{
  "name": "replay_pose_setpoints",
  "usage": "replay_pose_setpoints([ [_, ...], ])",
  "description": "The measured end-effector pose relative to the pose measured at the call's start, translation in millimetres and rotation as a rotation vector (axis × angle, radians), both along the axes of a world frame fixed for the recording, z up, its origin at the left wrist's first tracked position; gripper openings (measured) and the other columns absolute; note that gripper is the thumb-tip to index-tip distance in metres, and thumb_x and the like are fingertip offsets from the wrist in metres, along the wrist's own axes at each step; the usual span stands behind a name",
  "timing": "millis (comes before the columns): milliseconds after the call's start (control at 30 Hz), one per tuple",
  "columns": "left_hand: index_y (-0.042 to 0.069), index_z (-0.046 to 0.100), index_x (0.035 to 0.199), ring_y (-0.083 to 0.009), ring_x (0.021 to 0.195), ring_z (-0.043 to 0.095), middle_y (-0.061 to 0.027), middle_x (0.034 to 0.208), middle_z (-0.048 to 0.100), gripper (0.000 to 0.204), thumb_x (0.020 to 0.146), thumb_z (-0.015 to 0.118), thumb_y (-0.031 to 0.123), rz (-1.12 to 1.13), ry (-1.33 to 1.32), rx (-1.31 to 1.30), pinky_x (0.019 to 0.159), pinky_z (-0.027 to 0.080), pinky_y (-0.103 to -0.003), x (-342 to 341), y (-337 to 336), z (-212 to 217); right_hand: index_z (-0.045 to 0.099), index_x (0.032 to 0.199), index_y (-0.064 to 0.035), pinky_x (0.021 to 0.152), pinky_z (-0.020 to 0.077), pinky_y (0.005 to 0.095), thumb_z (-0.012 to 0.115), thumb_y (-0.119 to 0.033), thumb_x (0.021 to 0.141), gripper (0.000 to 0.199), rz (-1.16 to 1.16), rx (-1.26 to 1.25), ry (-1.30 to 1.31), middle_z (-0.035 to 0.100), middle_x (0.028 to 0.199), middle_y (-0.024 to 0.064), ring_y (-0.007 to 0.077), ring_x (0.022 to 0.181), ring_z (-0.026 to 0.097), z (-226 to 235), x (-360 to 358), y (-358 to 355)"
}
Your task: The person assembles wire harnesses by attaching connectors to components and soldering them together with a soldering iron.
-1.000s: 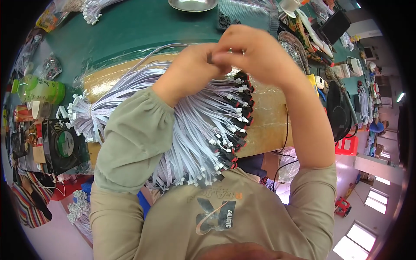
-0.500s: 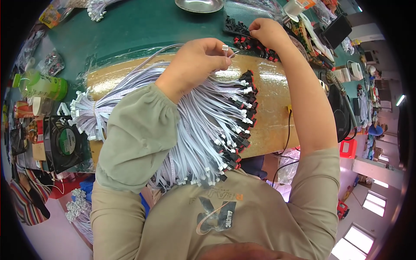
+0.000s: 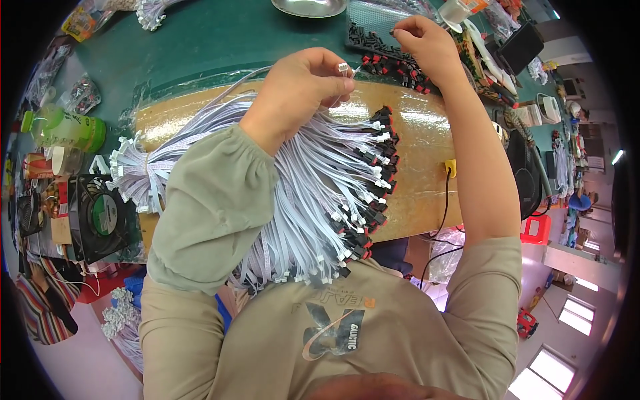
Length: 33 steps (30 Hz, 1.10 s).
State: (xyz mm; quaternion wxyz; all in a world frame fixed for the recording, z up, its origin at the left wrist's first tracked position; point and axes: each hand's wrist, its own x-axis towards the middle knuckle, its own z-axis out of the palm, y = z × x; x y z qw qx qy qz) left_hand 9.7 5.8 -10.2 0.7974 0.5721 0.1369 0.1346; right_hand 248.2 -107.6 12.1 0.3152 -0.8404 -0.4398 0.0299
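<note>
My left hand [image 3: 297,93] is closed on a thin white cable, whose small white connector [image 3: 343,67] sticks up between thumb and fingers. Over the right part of a shallow tray [image 3: 390,13] my right hand [image 3: 430,52] is held in a pinch. A tiny dark bit seems to show at its fingertips, too small to name. Small black pieces [image 3: 373,41] lie loose in the tray. Below my left hand a big bundle of white cables [image 3: 300,180] fans over the board, with white connectors and black-and-red plugs [image 3: 383,153] along its right end.
Black-and-red plugs [image 3: 400,72] lie in a row beside the tray. A metal bowl [image 3: 309,7] stands at the back. To the left are a green bottle [image 3: 67,130] and a black fan [image 3: 100,217]. A yellow plug with a black cord [image 3: 451,168] rests at the board's right.
My right hand has lifted away from the black pieces, moving farther and a little right. My left hand, still on the cable, has shifted slightly farther off and turned a little.
</note>
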Motion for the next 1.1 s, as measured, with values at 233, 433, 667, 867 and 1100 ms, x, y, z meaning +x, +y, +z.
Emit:
replay_pose_setpoints([
  [233, 0.002, 0.061, 0.09, -0.0141, 0.075, 0.063, -0.0054, 0.083, 0.064, 0.014, 0.079, 0.07, 0.003, 0.01, 0.011, -0.015, 0.063, 0.048, -0.024, -1.9, -1.2, 1.4, 0.067, 0.1, -0.003, 0.07, 0.05, 0.0284, 0.066, -0.021, 0.083, 0.024, 0.235, 0.17, 0.542, 0.068, 0.085, 0.005, 0.0148, 0.075, 0.063, 23.9, -70.1, -22.8],
  [433, 0.001, 0.062, 0.092, -0.0124, 0.073, 0.062, -0.006, 0.082, 0.065, 0.015, 0.079, 0.069, 0.003, 0.011, 0.005, 0.011, 0.061, 0.044, -0.022, -1.7, -1.6, 0.0, 0.066, 0.098, -0.0007, 0.066, 0.047, 0.0218, 0.067, -0.013, 0.082, 0.02, 0.31, 0.191, 0.55, 0.063, 0.08, 0.0009, 0.0068, 0.072, 0.057, 27.1, -87.9, -23.4],
  [667, 0.001, 0.062, 0.093, -0.0104, 0.069, 0.058, -0.0071, 0.079, 0.065, 0.017, 0.079, 0.07, 0.005, 0.007, 0.015, 0.04, 0.061, 0.043, -0.021, -2.4, -1.9, 2.1, 0.066, 0.1, -0.0011, 0.07, 0.0485, 0.0226, 0.067, -0.013, 0.083, 0.02, 0.311, 0.091, 0.487, 0.065, 0.083, 0.0017, 0.0077, 0.076, 0.06, 25.2, -90.5, -22.9],
  [867, 0.0, 0.062, 0.096, -0.0124, 0.073, 0.061, -0.0073, 0.084, 0.065, 0.019, 0.079, 0.071, 0.005, 0.011, -0.005, 0.005, 0.064, 0.046, -0.022, -2.8, 0.9, -3.2, 0.064, 0.108, -0.0016, 0.065, 0.0458, 0.0198, 0.066, -0.01, 0.086, 0.024, 0.312, 0.06, 0.508, 0.064, 0.086, -0.0003, 0.0056, 0.074, 0.057, 15.9, -101.2, -22.7],
  [1100, 0.0, 0.063, 0.098, -0.0145, 0.076, 0.063, -0.0065, 0.086, 0.065, 0.021, 0.079, 0.071, 0.005, 0.016, 0.03, -0.032, 0.065, 0.047, -0.024, -1.8, -0.7, 0.2, 0.067, 0.107, -0.0025, 0.069, 0.0484, 0.0222, 0.068, -0.012, 0.085, 0.025, 0.227, 0.169, 0.532, 0.068, 0.086, 0.0024, 0.0091, 0.076, 0.062, 21.4, -87.9, -29.7],
])
